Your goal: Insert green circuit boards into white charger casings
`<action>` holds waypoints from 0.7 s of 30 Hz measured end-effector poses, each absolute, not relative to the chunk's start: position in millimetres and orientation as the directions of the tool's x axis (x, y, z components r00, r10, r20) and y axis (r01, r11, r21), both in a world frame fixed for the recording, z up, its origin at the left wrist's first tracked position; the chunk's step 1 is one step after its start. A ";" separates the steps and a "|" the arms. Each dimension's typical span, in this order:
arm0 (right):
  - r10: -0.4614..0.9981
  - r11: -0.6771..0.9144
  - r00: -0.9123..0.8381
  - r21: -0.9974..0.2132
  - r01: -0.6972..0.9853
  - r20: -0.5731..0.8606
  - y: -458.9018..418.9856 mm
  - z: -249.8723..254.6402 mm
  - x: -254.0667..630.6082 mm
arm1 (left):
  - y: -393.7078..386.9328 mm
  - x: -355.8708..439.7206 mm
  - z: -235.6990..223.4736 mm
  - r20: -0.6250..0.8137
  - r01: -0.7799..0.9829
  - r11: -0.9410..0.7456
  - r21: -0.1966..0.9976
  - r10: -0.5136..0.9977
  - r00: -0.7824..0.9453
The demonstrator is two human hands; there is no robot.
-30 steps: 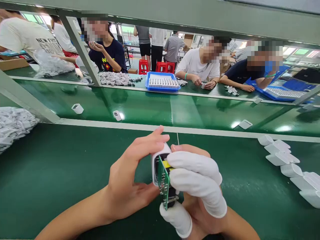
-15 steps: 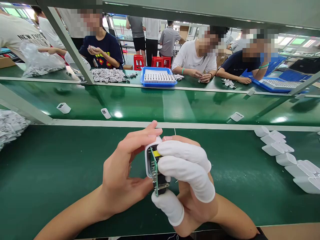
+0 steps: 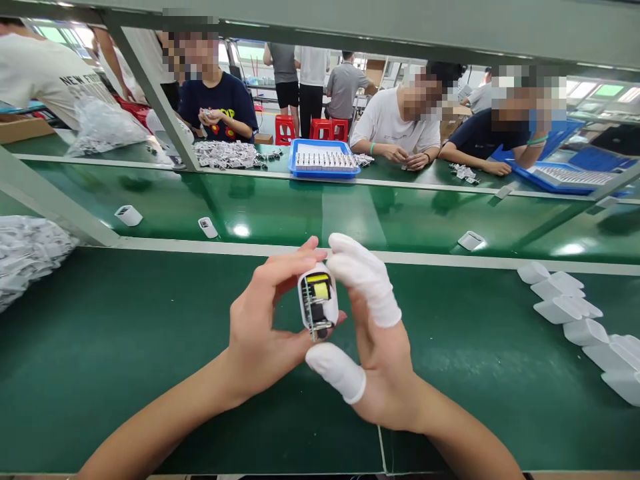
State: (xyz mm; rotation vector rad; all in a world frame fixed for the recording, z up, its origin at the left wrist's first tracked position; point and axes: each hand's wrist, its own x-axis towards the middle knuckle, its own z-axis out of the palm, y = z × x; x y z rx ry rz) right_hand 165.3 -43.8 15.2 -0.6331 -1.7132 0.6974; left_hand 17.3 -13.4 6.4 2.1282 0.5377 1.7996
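Note:
My left hand (image 3: pixel 267 333) grips a white plastic charger housing (image 3: pixel 303 313) between thumb and fingers, its open end facing me. Inside sits a circuit board (image 3: pixel 308 307) with a yellow-wrapped transformer (image 3: pixel 321 290) and dark components; its lower edge sticks out a little at the rim. White fabric finger cots cover the thumb and some fingers of my right hand (image 3: pixel 373 333). This hand stands open just right of the housing, thumb and fingers spread around it. Whether a bare fingertip behind the housing touches it, I cannot tell.
Several white empty housings (image 3: pixel 560 310) stand in a row at the right. A heap of white parts in plastic (image 3: pixel 30 257) lies at the left. Beyond the rail, a green belt (image 3: pixel 280 207) carries white units. Co-workers sit behind it near a blue tray (image 3: pixel 325 172).
The circuit board has gone deeper into the housing. My right hand has let go of it and opened, moving slightly right. The view has shifted a little.

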 end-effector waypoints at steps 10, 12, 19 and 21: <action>0.922 0.188 -0.291 -0.952 -0.241 0.256 -32.4 18.9 163.4 | -7.8 19.1 -2.6 0.924 0.265 -0.921 0.285 0.337 0.178; 0.910 0.192 -0.330 -0.960 -0.204 0.252 -28.8 19.4 168.6 | -6.8 17.4 -0.8 0.919 0.278 -0.916 0.290 0.348 0.187; 0.905 0.375 -0.241 -0.925 0.059 0.351 -24.7 33.7 188.7 | -3.1 12.1 6.5 0.911 0.313 -0.907 0.281 0.355 0.210; 0.912 0.378 -0.216 -0.918 0.119 0.347 -26.1 36.0 187.4 | -1.0 12.8 5.5 0.920 0.309 -0.924 0.225 0.306 0.246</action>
